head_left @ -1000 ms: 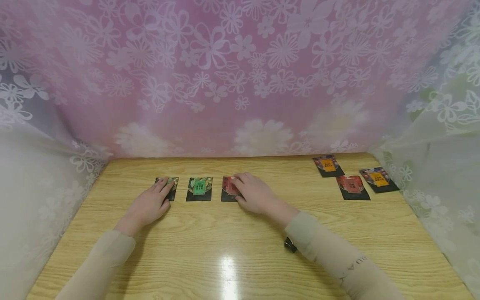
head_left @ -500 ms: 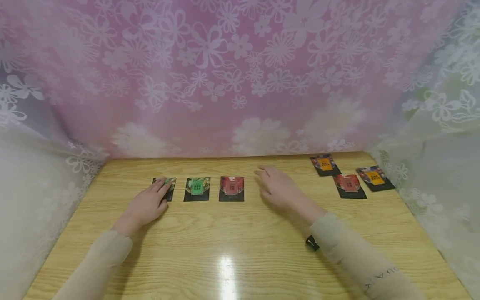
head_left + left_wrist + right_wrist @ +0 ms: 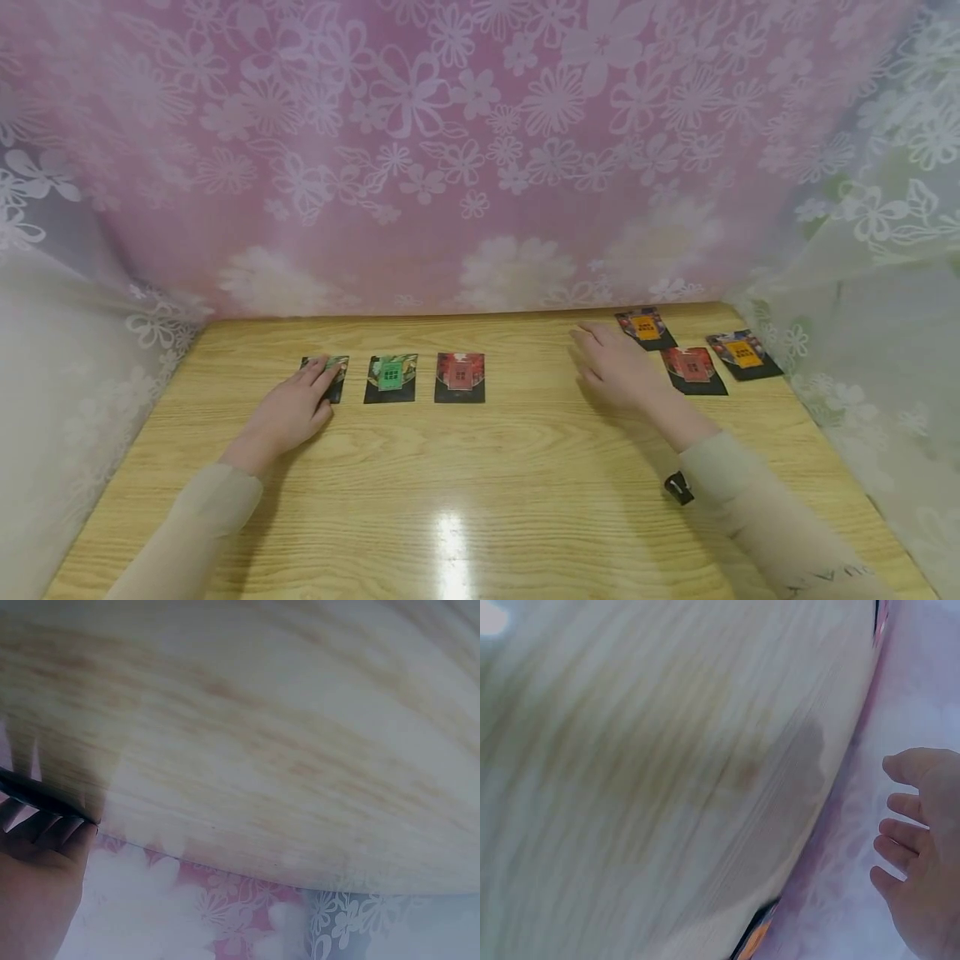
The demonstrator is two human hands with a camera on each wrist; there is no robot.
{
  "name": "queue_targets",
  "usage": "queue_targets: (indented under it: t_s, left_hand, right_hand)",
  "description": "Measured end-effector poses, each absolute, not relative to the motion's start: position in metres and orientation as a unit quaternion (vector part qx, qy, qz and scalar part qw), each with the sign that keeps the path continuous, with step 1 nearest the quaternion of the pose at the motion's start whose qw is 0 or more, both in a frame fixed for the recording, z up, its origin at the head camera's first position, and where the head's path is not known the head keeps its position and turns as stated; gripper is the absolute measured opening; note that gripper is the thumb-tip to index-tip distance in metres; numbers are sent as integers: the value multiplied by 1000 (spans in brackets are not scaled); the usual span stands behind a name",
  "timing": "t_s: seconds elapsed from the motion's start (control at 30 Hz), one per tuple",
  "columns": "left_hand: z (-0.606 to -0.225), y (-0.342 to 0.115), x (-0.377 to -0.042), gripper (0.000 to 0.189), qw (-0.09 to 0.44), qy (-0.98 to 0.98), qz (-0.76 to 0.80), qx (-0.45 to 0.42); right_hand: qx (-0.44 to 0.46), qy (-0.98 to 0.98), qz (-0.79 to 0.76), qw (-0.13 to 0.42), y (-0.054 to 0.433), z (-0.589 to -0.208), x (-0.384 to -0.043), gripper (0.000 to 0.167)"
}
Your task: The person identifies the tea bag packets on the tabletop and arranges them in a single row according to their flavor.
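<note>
My left hand [image 3: 288, 410] rests with extended fingers on the leftmost packet [image 3: 339, 387], covering much of it. In the left wrist view the fingers [image 3: 46, 832] lie against the dark packet. Beside it is a flat black packet with a green label [image 3: 390, 378], then one with a red label [image 3: 460, 378]. My right hand [image 3: 617, 365] hovers over the table with loosely bent fingers, holding nothing. Just right of it lie an orange-labelled packet [image 3: 647, 328] and another red-labelled packet [image 3: 693, 371]. The right wrist view shows the fingers [image 3: 901, 834] spread and apart from the table.
A second orange-labelled packet [image 3: 744, 355] lies at the far right. The wooden table [image 3: 450, 467] is bounded by a pink floral curtain [image 3: 420, 250] behind and white floral curtains on both sides. A black strap piece [image 3: 678, 488] shows by the right sleeve.
My right hand has let go of the middle red-labelled packet and moved right, towards the packets on that side. That packet stays in the row. My left hand keeps its place on the leftmost packet.
</note>
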State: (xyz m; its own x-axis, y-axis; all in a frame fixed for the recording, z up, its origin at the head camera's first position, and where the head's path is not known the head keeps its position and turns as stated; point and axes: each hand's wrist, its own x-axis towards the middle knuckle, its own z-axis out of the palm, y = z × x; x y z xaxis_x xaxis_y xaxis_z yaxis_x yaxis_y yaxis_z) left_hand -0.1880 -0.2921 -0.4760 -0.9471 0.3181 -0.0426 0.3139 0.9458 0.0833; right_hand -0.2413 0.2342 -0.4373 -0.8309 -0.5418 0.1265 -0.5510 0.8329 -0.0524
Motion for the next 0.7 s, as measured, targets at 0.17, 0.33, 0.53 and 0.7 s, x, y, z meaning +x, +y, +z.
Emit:
queue_targets:
  t_s: [0.17, 0.33, 0.53, 0.7]
  left_hand:
    - [-475, -292, -188, 65, 29, 986, 39, 160]
    - [-474, -291, -187, 65, 29, 986, 41, 157]
    - [-474, -291, -187, 65, 29, 986, 39, 159]
    - [-474, -291, -186, 65, 27, 986, 40, 158]
  right_hand:
    - [274, -960, 15, 58, 267, -437, -237, 58]
    - [244, -968, 3, 51, 298, -439, -234, 60]
    - [198, -979, 0, 41, 332, -441, -227, 62]
    - [194, -980, -25, 42, 359, -448, -225, 66]
